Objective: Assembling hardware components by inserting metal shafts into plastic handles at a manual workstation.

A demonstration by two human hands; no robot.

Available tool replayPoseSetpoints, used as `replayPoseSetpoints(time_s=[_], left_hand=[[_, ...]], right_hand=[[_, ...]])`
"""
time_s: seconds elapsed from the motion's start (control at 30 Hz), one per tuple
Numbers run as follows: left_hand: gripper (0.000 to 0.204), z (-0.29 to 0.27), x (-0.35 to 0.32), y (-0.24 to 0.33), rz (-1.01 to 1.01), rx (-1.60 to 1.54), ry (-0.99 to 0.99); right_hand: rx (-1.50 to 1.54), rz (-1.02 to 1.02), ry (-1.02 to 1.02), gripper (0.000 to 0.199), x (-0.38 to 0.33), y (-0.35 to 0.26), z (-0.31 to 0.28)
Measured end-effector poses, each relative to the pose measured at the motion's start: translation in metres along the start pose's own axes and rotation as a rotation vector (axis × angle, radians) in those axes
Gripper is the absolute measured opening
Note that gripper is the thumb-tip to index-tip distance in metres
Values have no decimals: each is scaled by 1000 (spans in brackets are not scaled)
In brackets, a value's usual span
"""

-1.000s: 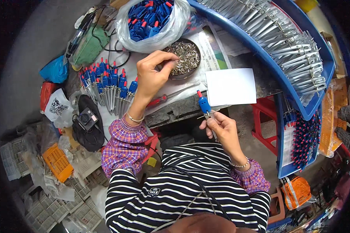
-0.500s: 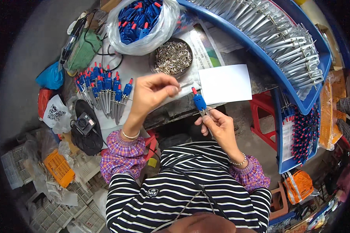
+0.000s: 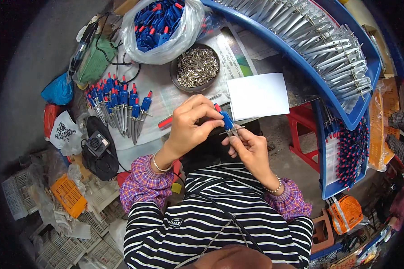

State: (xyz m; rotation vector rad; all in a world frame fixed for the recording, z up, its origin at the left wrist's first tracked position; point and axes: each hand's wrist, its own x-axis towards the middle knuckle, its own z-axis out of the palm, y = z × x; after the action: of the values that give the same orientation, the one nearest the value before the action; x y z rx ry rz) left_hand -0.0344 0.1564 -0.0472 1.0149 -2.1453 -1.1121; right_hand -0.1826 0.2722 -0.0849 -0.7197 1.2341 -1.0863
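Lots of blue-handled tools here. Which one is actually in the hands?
The single blue-handled tool with a red tip, pinched between the left hand and right hand above the lap. The others lie in a row on the table or bagged.

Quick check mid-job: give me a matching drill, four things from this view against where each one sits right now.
Things:
1. blue-handled tool
2. metal bowl
3. white card
4. clear bag

Places:
A. beyond the bowl, full of blue parts
B. flat on the table, right of the bowl
C. between both hands
D. on the table, full of small metal pieces

Pairs: 1-C, 2-D, 3-B, 4-A
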Motion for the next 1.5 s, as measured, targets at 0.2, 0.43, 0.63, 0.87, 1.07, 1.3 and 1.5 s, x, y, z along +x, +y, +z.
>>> replayPoseSetpoints(time_s=[0.2,0.43,0.63,0.87,1.07,1.3,1.5], left_hand=[[18,1,1,2,177,184,40],[20,-1,0,7,-112,11,-4],[29,-10,3,0,-252,-195,-210],[31,-23,22,-11,-149,-220,-244],[20,-17,76,-29,312,470,111],[12,-19,74,-55,173,462,93],[9,-20,71,-50,193,430,148]], right_hand=[[-60,-44,7,26,-2,-5,2],[-302,-201,35,19,-4,-7,1],[-209,-164,-27,16,-5,-13,-5],[168,90,-142,17,-3,-13,-11],[224,97,-100,19,-2,-12,-12],[216,113,-108,19,-2,-7,-13],[240,131,-106,22,-1,-7,-11]])
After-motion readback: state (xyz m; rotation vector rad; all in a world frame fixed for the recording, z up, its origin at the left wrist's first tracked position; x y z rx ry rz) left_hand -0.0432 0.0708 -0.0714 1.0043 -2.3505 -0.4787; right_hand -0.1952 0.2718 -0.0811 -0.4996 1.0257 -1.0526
